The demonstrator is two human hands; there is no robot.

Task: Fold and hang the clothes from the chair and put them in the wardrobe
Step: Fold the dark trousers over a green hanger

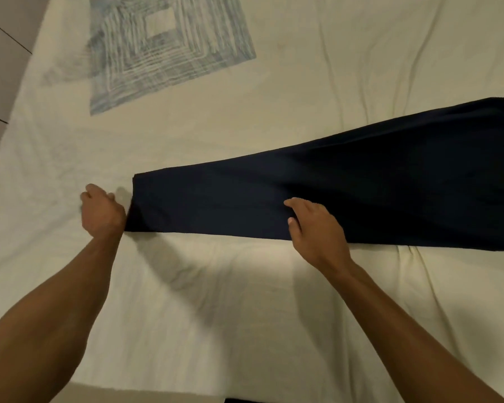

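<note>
A single wide-angle view is provided from head height, directed forward and steeply down onto a cream, wrinkled bedsheet (245, 301) with a pale blue square-pattern print (169, 45). Both bare forearms are seen entering from the lower frame edge, so the surface is viewed at arm's reach. A strip of grey tiled floor (0, 62) is included at the upper left.

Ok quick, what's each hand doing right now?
Left hand: closed, pinching the end of the dark garment.
Right hand: open, pressing flat on it.
</note>
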